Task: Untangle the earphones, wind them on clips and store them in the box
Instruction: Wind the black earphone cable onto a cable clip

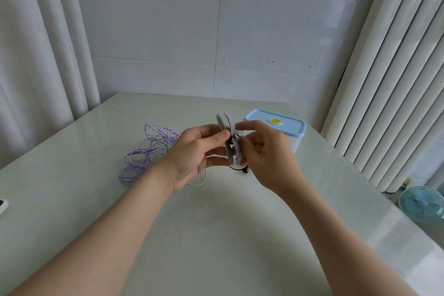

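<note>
Above the counter [216,235], the left hand [192,151] and right hand [266,151] both pinch a grey clip [229,138] wound with black earphone cord [241,168]. Purple earphones [144,154] lie tangled toward the far left edge. The lidded box [278,127] sits near the far right corner.

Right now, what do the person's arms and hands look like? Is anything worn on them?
Both forearms are bare as far as the frame shows: no sleeves in view. The left hand and right hand wear no gloves. No ring, watch or bracelet is visible on either.

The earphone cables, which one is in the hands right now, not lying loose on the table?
The black cable, wound around the grey clip held between both hands. The purple cable and the pale green one lie loose on the table.
</note>
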The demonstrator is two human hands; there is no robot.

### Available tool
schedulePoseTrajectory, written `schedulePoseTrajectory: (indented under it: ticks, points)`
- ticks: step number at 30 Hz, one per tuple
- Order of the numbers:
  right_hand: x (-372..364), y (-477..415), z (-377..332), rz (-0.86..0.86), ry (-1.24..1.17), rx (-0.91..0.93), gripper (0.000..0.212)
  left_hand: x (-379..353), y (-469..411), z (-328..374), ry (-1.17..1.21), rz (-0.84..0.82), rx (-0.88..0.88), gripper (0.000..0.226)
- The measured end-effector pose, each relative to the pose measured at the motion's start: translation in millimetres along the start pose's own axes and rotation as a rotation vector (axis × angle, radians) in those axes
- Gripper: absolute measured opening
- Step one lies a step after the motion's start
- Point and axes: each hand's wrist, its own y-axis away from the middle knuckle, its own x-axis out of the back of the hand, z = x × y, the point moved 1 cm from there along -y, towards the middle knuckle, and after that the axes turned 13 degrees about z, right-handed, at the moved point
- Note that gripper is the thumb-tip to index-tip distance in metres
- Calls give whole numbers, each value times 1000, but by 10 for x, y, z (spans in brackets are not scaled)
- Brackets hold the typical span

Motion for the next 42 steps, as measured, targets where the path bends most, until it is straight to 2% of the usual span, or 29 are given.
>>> schedulePoseTrajectory:
  ticks: [2,4,10,14,16,18,20,24,28,33,39,42]
  points:
    - [11,-21,-6,50,-53,-78,5,4,-13,-5,44,-1,-19,36]
    - [25,-36,-10,51,-60,-117,11,13,-33,-10,62,12,-60,36]
    - [76,-15,-54,-208,-214,-336,16,55,-52,-12,-29,163,-86,40]
    - [95,22,-111,-361,-205,-343,16,76,-71,15,-15,287,-98,25]
    - [95,41,-157,-388,-187,-301,18,99,-76,7,-96,356,-132,22]
    - [99,34,-182,-336,-208,-254,20,124,-79,-11,-271,396,-199,17]
    - [105,19,-179,-273,-235,-202,21,124,-76,-34,-354,363,-211,17]
    - [119,-6,-141,-170,-274,-152,21,64,-60,-72,-339,216,-135,22]
    - [119,-41,-102,-89,-289,-190,25,8,-23,-64,-309,105,-183,34]
    - [96,-38,-87,-93,-275,-208,29,-8,15,-21,-365,109,-223,28]
    - [135,-79,-32,108,-184,-162,27,-13,18,-26,-418,95,-242,16]
    - [181,-116,-6,198,-114,-93,26,-11,9,-84,-487,38,-257,20]
